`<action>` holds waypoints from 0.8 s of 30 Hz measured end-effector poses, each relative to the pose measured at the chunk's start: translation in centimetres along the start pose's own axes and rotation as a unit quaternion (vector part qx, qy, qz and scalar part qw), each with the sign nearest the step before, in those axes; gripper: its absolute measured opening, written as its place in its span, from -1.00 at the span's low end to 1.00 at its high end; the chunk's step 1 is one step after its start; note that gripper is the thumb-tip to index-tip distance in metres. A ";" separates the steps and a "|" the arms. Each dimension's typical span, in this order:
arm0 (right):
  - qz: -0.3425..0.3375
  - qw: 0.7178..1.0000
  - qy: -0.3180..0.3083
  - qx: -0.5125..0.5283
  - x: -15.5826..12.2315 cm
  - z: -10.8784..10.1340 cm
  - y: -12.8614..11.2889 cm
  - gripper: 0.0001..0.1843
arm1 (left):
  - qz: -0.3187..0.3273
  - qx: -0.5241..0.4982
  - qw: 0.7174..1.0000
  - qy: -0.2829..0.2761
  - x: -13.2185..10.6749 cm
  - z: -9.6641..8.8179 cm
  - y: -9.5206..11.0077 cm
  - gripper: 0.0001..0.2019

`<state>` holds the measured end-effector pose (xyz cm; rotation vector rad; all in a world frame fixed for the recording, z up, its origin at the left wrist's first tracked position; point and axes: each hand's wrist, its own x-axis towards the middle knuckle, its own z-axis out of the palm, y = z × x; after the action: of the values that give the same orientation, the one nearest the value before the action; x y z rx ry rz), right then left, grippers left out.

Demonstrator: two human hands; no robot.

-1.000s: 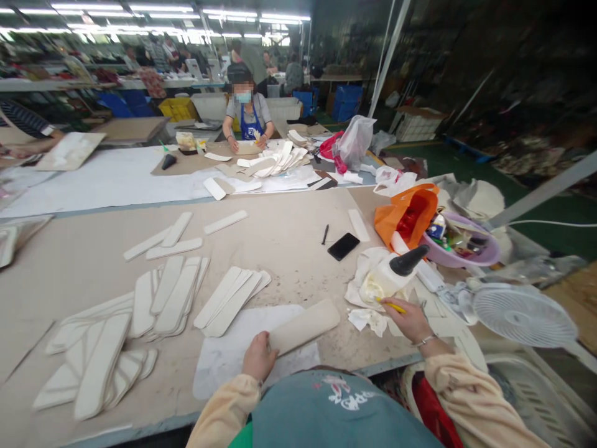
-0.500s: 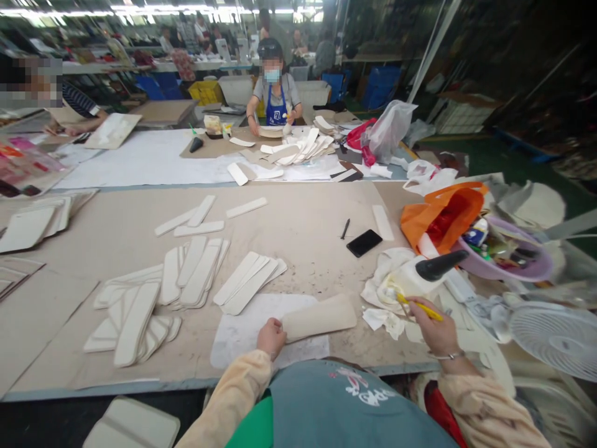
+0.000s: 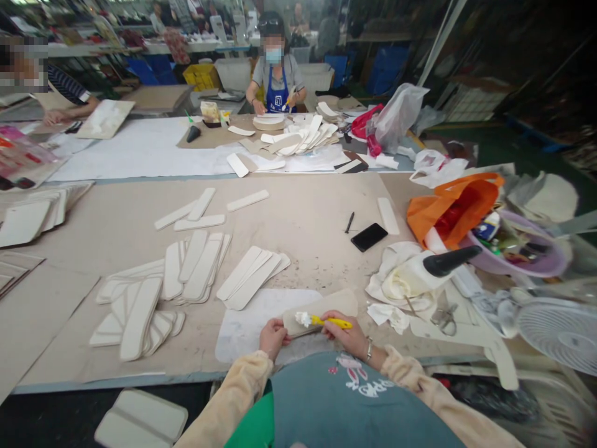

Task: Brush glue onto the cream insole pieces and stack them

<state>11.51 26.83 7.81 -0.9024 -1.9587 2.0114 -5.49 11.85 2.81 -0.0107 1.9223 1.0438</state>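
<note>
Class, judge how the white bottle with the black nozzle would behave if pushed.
The bottle lies on its side, so it would probably roll, though the crumpled cloth under it may check that.

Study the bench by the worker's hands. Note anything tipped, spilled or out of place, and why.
The squeeze bottle lies on its side on crumpled white cloths, right of the right hand, whose brush meets the strip in the left hand. A fan lies flat, grille up, far right.

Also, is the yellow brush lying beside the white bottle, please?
No, the right hand holds the yellow brush with its bristles on the beige piece.
</note>
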 end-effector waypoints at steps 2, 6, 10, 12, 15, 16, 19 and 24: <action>0.005 1.000 -0.014 -0.003 0.8 0.8 0.2 -0.71 | -0.013 -0.020 1.000 0.001 -0.1 -0.1 0.1 -0.86; 0.017 0.999 -0.041 0.001 1.9 1.9 0.8 -0.72 | -0.034 -0.045 0.998 0.005 -0.1 0.0 0.2 -0.85; 0.032 0.998 -0.046 0.000 2.2 2.6 0.9 -0.74 | -0.043 -0.055 0.998 0.005 -0.1 0.0 0.4 -0.85; 0.037 0.999 -0.034 -0.002 2.1 2.7 0.8 -0.75 | -0.046 -0.056 0.997 0.006 -0.2 0.0 0.5 -0.85; 0.045 0.999 0.000 -0.001 1.7 2.1 0.9 -0.76 | -0.051 -0.055 0.997 0.009 -0.3 0.0 0.6 -0.85; 0.048 0.999 0.014 -0.001 1.6 1.7 1.1 -0.76 | -0.051 -0.055 0.997 0.009 -0.3 0.0 0.6 -0.85; 0.050 0.997 0.056 -0.004 0.9 0.2 1.5 -0.75 | -0.049 -0.059 0.997 0.007 -0.4 0.0 0.5 -0.85; 0.058 0.989 0.133 -0.009 -0.6 -3.0 2.2 -0.71 | -0.046 -0.069 0.997 0.006 -0.3 0.1 0.4 -0.84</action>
<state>14.23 28.79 6.10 -1.2436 -1.8195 1.8219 -5.42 12.05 3.24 -0.1824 1.8395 1.1135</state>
